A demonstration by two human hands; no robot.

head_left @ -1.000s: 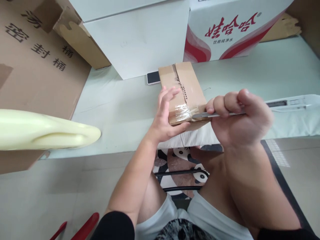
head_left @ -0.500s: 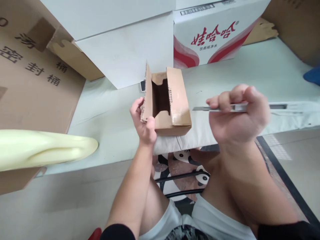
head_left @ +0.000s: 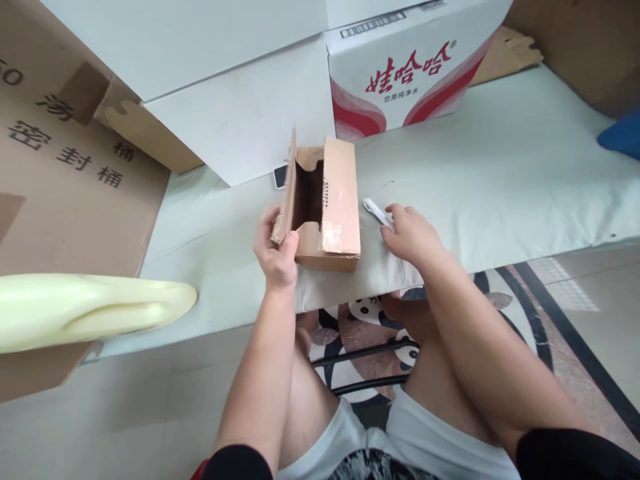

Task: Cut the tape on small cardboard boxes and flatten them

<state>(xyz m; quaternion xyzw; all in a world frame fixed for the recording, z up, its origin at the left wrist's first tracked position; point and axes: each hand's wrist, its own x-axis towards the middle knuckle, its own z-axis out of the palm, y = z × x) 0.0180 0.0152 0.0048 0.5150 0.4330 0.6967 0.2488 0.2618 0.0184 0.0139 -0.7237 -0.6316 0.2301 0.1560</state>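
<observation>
1. Location. I have the small cardboard carton (head_left: 327, 263) at the centre of the frame, resting on the pale green cloth (head_left: 465, 173). Its top is open: the left flap (head_left: 290, 190) stands nearly upright; the right flap (head_left: 343, 193) lies partly over the opening. The interior is dark; I cannot identify any contents.

2. Handling. I rate the carton as light and stiff in its walls, with flaps that bend readily at the crease. The torn flap edges give a rough grip; the shiny tape on the right flap may be slippery. For lifting, I recommend the side walls below the crease, not a flap. The white utility knife (head_left: 376, 211), right of the carton, should be light and rigid. Hold it by the handle; its blade does not show.

3. Left hand (head_left: 277, 252). Closed on the near end of the left flap, thumb on the inner side, fingers outside. The forearm runs almost straight up from lower centre-left.

4. Right hand (head_left: 411, 232). Back upward, thumb and forefinger set narrowly about the knife. I cannot tell whether they press on it. The forearm slants from the lower right.
</observation>
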